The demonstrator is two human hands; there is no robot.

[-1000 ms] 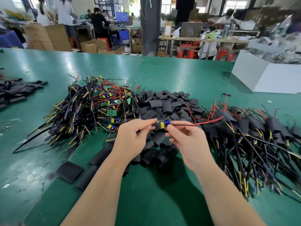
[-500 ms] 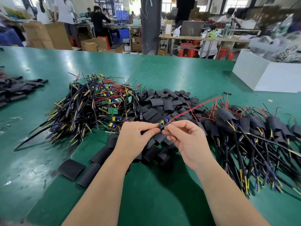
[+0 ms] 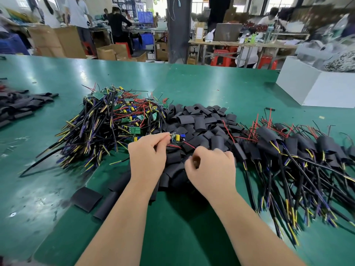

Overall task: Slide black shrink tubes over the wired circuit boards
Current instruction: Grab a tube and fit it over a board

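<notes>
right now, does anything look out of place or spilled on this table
A few shrink tubes lie strayed from the main tube pile, nearer the table edge. Nothing looks damaged.

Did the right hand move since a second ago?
Yes. The right hand left the board that the left hand pinches and dropped lower, over the near part of the tube pile.

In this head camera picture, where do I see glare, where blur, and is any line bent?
Head view: pale glare lies on the green table at the near left; the people and benches behind it are blurred, as are the fingers of the right hand; the circuit board pinched by the left hand is fairly sharp; the table's far edge looks tilted, not plainly bent.
</notes>
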